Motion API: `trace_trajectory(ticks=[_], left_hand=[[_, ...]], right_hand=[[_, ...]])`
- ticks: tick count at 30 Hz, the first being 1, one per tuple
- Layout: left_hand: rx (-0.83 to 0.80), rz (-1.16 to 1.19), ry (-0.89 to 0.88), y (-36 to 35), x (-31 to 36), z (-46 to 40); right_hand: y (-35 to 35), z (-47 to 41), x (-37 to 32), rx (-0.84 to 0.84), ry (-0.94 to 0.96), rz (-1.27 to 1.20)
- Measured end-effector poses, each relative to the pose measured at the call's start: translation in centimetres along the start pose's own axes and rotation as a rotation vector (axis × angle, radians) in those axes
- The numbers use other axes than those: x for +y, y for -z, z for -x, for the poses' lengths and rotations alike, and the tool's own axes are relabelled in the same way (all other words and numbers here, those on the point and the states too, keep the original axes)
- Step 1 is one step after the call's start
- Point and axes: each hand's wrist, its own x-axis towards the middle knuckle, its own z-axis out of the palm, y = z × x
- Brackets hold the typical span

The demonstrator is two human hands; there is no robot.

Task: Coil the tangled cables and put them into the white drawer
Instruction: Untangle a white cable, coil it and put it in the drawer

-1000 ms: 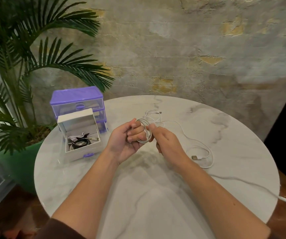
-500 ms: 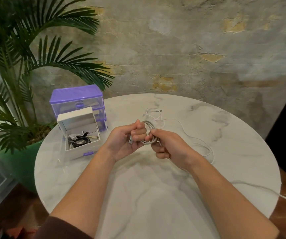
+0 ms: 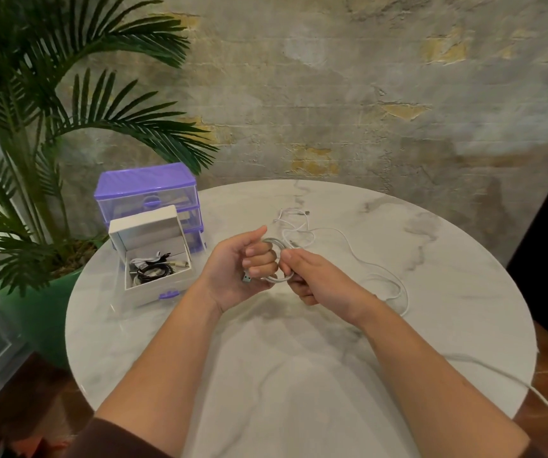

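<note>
Above the round white marble surface [image 3: 299,375], the two hands hold a small coil of thin white cable [image 3: 274,259]. The left hand [image 3: 239,269] is curled closed with the loops wrapped around its fingers, and a metal USB plug [image 3: 247,278] sticks out by the palm. The right hand [image 3: 312,276] pinches the coil's right side between thumb and fingers. The uncoiled rest of the cable (still a loose tangle) [image 3: 348,239] trails across the surface behind and to the right of the hands. To the left, the open white drawer [image 3: 153,256] stands on the surface before a purple plastic drawer unit [image 3: 147,190]; it already contains black and white cables [image 3: 153,267]. A potted palm [image 3: 34,127] stands beyond the edge.
</note>
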Motion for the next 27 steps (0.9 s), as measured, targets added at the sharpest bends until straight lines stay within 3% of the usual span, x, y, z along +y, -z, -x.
trace_trajectory(ticks=[8,13,19,22,27], left_hand=[[0.285,-0.66,-0.139,-0.8,-0.6,-0.5],[0.334,-0.553,-0.169,-0.7,-0.4,-0.6],[0.397,-0.607,-0.326,-1.1,-0.4,-0.5],[0.413,-0.681,-0.393,-1.6,-0.9,-0.6],[0.407,-0.754,-0.544,-2.4,-1.6,-0.8]], right_hand=[[0.3,-0.1,0.8,0.282,0.059,0.346],[0.7,-0.4,1.1,0.376,0.01,0.523],[0.6,-0.4,1.1,0.463,-0.115,0.885],[0.7,-0.6,1.1,0.518,-0.121,0.871],[1.1,-1.0,1.2,0.494,-0.063,0.602]])
